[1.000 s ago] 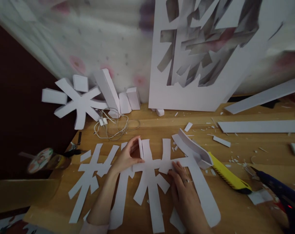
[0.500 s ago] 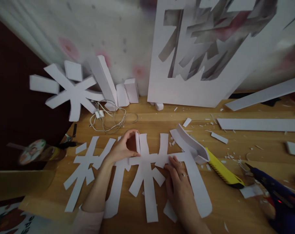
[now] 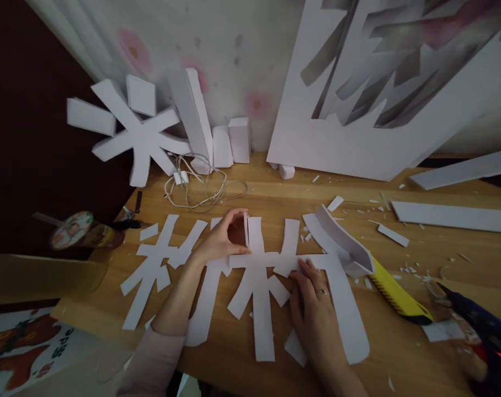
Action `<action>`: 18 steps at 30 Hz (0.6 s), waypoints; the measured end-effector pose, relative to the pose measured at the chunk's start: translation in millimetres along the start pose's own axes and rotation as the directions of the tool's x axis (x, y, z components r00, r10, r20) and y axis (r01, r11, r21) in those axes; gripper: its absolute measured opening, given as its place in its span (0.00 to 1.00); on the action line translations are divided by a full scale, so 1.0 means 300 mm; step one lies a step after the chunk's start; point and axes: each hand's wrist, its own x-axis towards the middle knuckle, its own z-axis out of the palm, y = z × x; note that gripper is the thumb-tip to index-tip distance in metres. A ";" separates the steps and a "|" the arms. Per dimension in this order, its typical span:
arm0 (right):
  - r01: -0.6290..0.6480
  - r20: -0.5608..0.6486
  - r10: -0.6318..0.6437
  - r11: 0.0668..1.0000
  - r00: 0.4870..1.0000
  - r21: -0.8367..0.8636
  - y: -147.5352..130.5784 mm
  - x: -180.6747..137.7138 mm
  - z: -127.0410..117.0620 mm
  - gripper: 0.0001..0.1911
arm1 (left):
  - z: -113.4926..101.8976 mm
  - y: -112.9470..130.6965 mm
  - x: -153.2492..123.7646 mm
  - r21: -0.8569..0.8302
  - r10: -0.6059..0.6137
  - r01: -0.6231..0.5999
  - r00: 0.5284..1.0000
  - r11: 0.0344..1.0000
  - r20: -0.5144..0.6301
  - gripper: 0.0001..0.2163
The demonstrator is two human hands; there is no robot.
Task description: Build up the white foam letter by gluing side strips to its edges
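My left hand (image 3: 217,241) pinches a short white foam strip (image 3: 246,230) between thumb and fingers. The strip stands on edge against the upper arm of a flat white foam character cutout (image 3: 262,298). Lying flat with fingers stretched out, my right hand (image 3: 316,309) rests on the cutout's right part. A second flat cutout (image 3: 149,275) lies to the left of my left forearm. Just right of the right hand, a curved foam piece with a raised edge (image 3: 337,237) sits by the cutout's upper right.
A yellow utility knife (image 3: 399,291) and a dark blue glue gun (image 3: 482,320) lie at right among foam scraps. Behind are a coiled white cable (image 3: 217,190), built-up foam shapes (image 3: 138,132) and a large cut-out foam board (image 3: 329,149). A drink cup (image 3: 83,231) stands at left.
The camera view has shifted, so everything sits further right and slightly higher. Both hands keep their places on the strip and cutout.
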 end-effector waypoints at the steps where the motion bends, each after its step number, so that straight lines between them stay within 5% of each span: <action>1: 0.000 0.000 0.000 1.000 1.000 0.000 0.001 0.001 0.001 0.12 | 0.001 -0.005 0.004 -0.011 0.001 -0.001 1.000 1.000 0.003 0.44; 6: 0.009 -0.012 -0.009 1.000 1.000 -0.001 0.002 0.007 0.002 0.13 | -0.025 0.019 -0.007 -0.057 0.030 -0.032 0.999 0.998 -0.025 0.44; 10: 0.005 -0.014 -0.005 1.000 1.000 0.016 -0.005 0.009 0.000 0.13 | -0.044 0.142 -0.185 -0.095 0.093 -0.099 0.994 0.991 -0.061 0.45; 14: -0.019 -0.001 0.019 0.999 1.000 0.028 -0.010 0.007 -0.003 0.13 | 0.025 0.238 -0.425 0.034 -0.062 0.058 0.990 0.998 0.126 0.46; 18: -0.009 -0.003 0.010 0.999 1.000 0.032 -0.013 0.006 -0.005 0.13 | 0.131 0.199 -0.530 0.207 -0.251 0.231 0.965 0.951 0.076 0.45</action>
